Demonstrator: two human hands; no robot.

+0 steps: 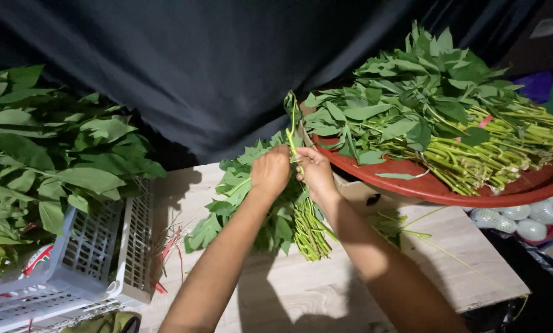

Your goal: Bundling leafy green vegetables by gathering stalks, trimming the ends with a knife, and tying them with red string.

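Note:
A bunch of green leafy stems point(301, 222) lies on the light wooden table point(301, 290), cut ends toward me. Over its middle, my left hand point(270, 172) is closed around the stems. Right beside it, my right hand point(316, 169) pinches a thin yellow-green strip point(293, 132) that rises up from the bunch. The two hands nearly touch. The leaves point(227, 197) of the bunch spread out to the left under my left forearm.
A large red round tray point(449, 188) at the right holds several tied bunches of the same greens. A white plastic crate point(97, 253) at the left is piled with loose leafy greens. Dark cloth hangs behind. Netted pale round objects point(516, 219) sit under the tray.

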